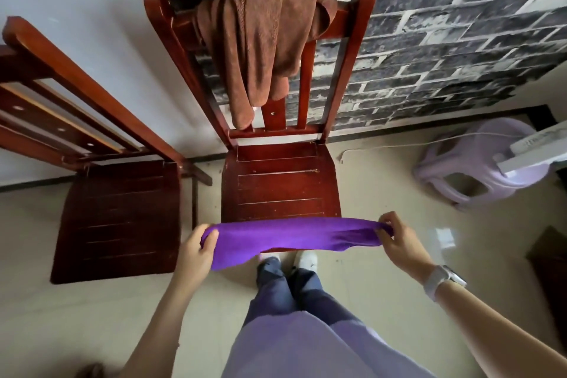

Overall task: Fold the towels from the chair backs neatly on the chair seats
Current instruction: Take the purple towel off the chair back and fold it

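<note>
Barely begun: left hand (196,250) and right hand (395,238) pinched purple towel (291,239) ends, stretched above chair seat (279,184); brown towel (260,24) hung unfolded on chair back (362,40); 0 towels folded.

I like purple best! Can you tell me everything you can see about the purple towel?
The purple towel is a bright violet cloth that looks soft and thin. It is stretched out sideways in the air, just in front of the middle chair's seat, not lying on it. The left hand pinches one end and the right hand pinches the other. Its top edge is pulled fairly straight, while the lower part hangs loose, drooping lowest near the left hand.
</note>
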